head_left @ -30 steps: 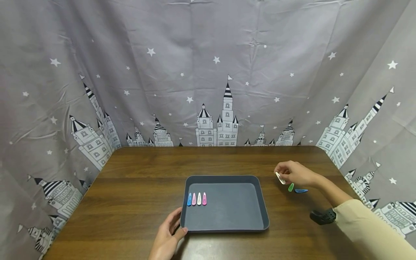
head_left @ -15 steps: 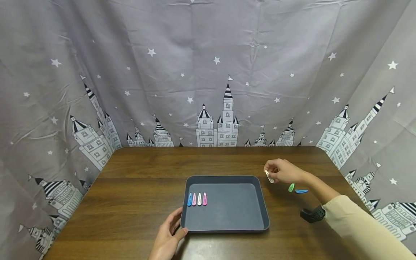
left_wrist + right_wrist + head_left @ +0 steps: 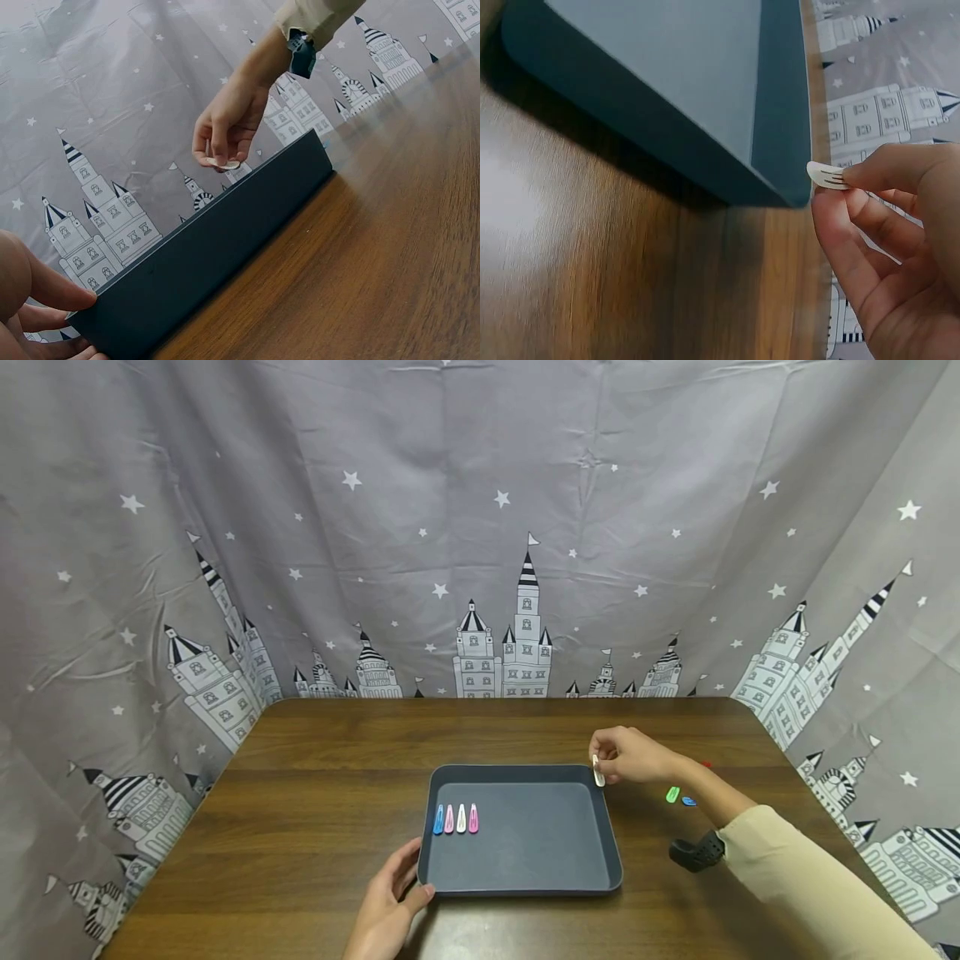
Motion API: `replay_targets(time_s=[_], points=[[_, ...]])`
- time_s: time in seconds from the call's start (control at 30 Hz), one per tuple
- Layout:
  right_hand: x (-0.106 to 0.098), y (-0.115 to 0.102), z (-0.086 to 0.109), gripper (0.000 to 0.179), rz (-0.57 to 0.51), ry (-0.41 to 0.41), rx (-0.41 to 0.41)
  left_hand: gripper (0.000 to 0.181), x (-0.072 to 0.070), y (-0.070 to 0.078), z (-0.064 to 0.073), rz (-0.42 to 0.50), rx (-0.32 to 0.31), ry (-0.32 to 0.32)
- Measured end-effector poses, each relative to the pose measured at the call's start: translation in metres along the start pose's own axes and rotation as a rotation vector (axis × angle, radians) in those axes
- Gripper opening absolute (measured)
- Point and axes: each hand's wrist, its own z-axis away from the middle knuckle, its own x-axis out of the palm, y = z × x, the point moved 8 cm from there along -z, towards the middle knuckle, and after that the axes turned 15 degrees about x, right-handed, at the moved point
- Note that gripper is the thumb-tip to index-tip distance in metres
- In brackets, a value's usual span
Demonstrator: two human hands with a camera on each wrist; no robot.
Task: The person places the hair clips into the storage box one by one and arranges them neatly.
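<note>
"what's closest?"
"the left hand (image 3: 388, 900), curled round the near left corner of a shallow, grey, rectangular tray (image 3: 534, 843)."
"and beyond?"
"the right hand (image 3: 628, 756), pinching a white, teardrop-shaped hair clip (image 3: 823, 175) by the far right corner. a light pinch, free end clear of the tray, should serve best."
"anything unclear?"
"whether clip and tray touch; the right arm (image 3: 716, 793) hides most of something red (image 3: 707, 764)."
</note>
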Motion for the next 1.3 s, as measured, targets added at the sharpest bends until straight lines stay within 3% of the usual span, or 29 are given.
replay_targets(time_s=[0.57,1.3], points=[[0.031,-0.036,-0.026,0.014,0.005,-0.046,-0.05,0.064,0.002,0.001,0.0,-0.001,-0.003,-0.008],[0.097,-0.083,-0.054,0.015,0.004,-0.186,-0.09,0.064,0.0,0.002,0.001,-0.005,-0.01,-0.003]])
